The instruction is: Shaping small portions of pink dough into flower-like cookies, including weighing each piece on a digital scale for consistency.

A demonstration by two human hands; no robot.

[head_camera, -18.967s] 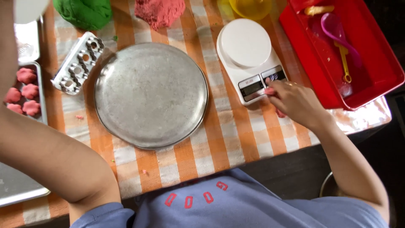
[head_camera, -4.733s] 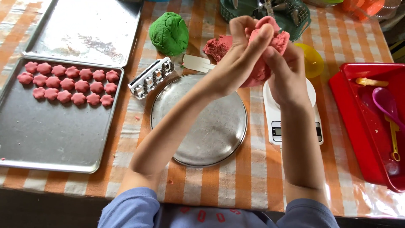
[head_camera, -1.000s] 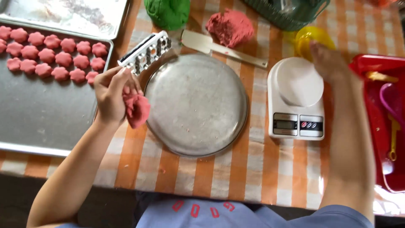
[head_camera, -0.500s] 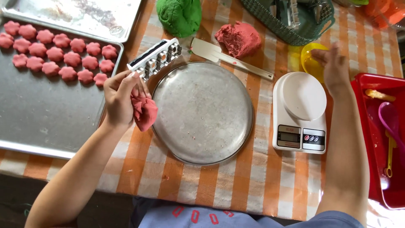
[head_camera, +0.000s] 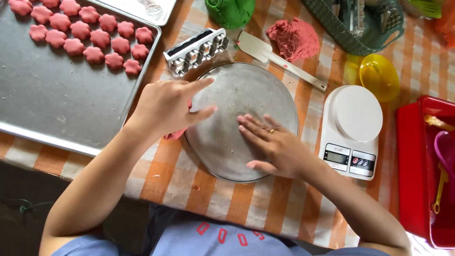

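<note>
We see the right hand point(head_camera: 275, 147) lying flat on the round silver metal pan point(head_camera: 241, 118) in the middle of the frame, its fingers point(head_camera: 253, 128) spread and pressed against the pan's surface. The left hand point(head_camera: 166, 106) hangs over the pan's left rim, its fingers curled loosely around a small lump of pink dough point(head_camera: 176, 134), which peeks out beneath the palm just beside the pan; the forefinger and thumb reach over the metal.

The pan sits on a bench covered with an orange and white striped cloth point(head_camera: 265, 208). In the upper left lies a rectangular grey baking tray point(head_camera: 57, 99) with rows of pink flower-shaped dough pieces point(head_camera: 83, 33). Just above the pan rest a white moulding press with metal cavities point(head_camera: 196, 50) and a white plastic scraper point(head_camera: 279, 59). Near the top edge are a green dough ball point(head_camera: 230, 10) and a larger pink dough mass point(head_camera: 294, 38). To the right stand a white digital kitchen scale point(head_camera: 353, 130), a yellow bowl point(head_camera: 379, 77) and a red plastic tub point(head_camera: 424, 175).
</note>
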